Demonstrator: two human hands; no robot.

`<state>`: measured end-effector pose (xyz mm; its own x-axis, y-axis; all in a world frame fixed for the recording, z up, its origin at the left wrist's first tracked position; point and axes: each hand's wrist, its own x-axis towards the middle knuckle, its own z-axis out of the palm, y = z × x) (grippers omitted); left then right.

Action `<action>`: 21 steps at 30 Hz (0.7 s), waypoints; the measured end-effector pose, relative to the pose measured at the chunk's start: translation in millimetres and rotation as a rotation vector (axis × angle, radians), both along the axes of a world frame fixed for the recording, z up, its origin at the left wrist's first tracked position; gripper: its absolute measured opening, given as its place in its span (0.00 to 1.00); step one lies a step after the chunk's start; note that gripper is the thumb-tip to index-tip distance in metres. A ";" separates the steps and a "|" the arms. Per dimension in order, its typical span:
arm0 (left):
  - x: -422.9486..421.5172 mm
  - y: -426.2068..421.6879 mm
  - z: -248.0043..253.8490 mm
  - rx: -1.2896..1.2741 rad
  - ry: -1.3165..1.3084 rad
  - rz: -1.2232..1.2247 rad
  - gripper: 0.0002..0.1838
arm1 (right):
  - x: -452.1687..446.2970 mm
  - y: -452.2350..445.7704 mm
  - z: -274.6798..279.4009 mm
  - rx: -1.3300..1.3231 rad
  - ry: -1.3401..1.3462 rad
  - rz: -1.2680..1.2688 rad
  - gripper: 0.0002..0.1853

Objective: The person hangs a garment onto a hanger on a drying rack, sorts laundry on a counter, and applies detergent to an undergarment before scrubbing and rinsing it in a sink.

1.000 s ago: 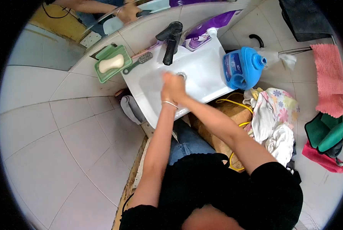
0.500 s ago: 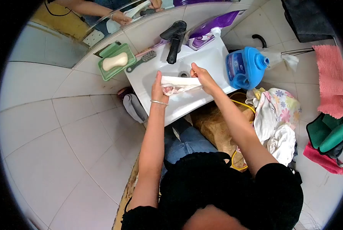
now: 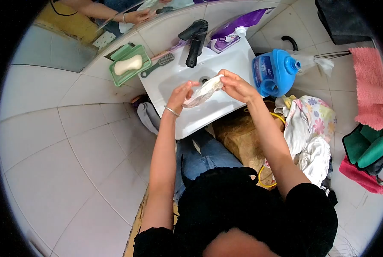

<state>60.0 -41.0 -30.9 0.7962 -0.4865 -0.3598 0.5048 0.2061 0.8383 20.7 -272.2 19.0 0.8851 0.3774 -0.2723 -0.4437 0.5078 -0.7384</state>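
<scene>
A small white cloth (image 3: 206,91) is stretched between my two hands over the white sink (image 3: 191,124). My left hand (image 3: 181,96), with a bracelet at the wrist, grips the cloth's lower left end. At its upper right end, my right hand (image 3: 237,86) pinches the cloth between thumb and fingers. The black faucet (image 3: 195,43) stands behind the cloth, and part of the drain (image 3: 204,80) shows beyond it.
Along the sink's left lie a green soap dish (image 3: 120,79) with pale soap (image 3: 128,64) and a grey brush (image 3: 158,65). A blue bottle (image 3: 273,73) stands on the right rim, a purple pouch (image 3: 234,32) behind. Clothes (image 3: 313,158) are heaped lower right.
My hands were pressed together, then drew apart with the cloth stretched level between them. Now the cloth is tilted, its right end higher, and my left hand's fingers have turned inward.
</scene>
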 end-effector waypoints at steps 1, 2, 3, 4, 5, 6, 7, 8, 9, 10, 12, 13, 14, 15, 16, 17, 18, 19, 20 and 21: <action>-1.3 -1.9 -1.4 0.090 0.093 -0.101 0.16 | 1.9 4.9 1.9 0.042 -0.007 -0.074 0.10; -2.2 -2.1 -2.8 0.179 0.186 -0.200 0.16 | 4.8 7.8 4.8 0.042 -0.007 -0.070 0.10; -2.9 -0.6 3.3 0.180 0.187 -0.195 0.16 | 7.4 10.2 8.2 0.063 0.028 -0.123 0.09; -2.7 1.0 9.1 0.181 0.228 -0.246 0.16 | 9.5 12.7 11.0 0.081 0.062 -0.178 0.08; -3.0 1.6 15.2 0.184 0.269 -0.298 0.17 | 10.9 16.0 12.9 0.081 0.062 -0.177 0.08; -5.4 1.1 13.0 0.183 0.269 -0.297 0.17 | 11.9 18.9 13.8 0.039 0.073 -0.167 0.08; -8.6 -0.7 10.6 0.066 0.187 -0.247 0.17 | 12.5 20.7 15.0 -0.004 0.084 -0.157 0.09; -10.9 -2.0 8.2 -0.050 0.105 -0.195 0.18 | 13.4 21.6 16.7 -0.005 0.085 -0.154 0.09; -11.8 -3.2 11.1 -0.051 0.105 -0.193 0.18 | 13.9 22.3 17.9 -0.024 0.101 -0.138 0.09; -12.1 -4.3 14.0 -0.163 0.140 -0.129 0.18 | 14.0 22.8 18.4 -0.044 0.117 -0.122 0.09; -12.1 -7.3 15.2 -0.274 0.174 -0.064 0.18 | 15.0 21.5 16.1 -0.064 0.118 -0.113 0.09; -11.1 -8.7 13.1 -0.407 0.203 -0.032 0.19 | 15.0 21.7 14.3 -0.083 0.120 -0.104 0.09; -10.8 -9.5 11.1 -0.541 0.231 0.000 0.20 | 14.7 22.9 12.3 -0.083 0.120 -0.103 0.09; -11.5 -9.9 13.6 -0.539 0.230 0.002 0.20 | 14.7 24.7 10.8 -0.099 0.124 -0.165 0.09; -12.4 -10.8 15.9 -0.671 0.334 0.089 0.19 | 14.6 26.1 9.4 -0.116 0.128 -0.228 0.09; -13.1 -12.3 18.1 -0.802 0.438 0.177 0.18 | 14.7 27.4 7.9 -0.116 0.128 -0.228 0.09; -14.0 -13.6 17.9 -0.801 0.438 0.177 0.18 | 14.8 28.5 5.2 -0.130 0.127 -0.281 0.08; -14.7 -14.7 17.5 -0.784 0.449 0.199 0.18 | 15.0 29.1 2.7 -0.145 0.127 -0.332 0.08; -15.1 -16.0 17.1 -0.766 0.458 0.221 0.17 | 15.2 29.1 0.6 -0.144 0.126 -0.331 0.08; -16.1 -18.2 16.0 -0.766 0.458 0.223 0.17 | 14.9 29.0 -1.1 -0.158 0.132 -0.343 0.08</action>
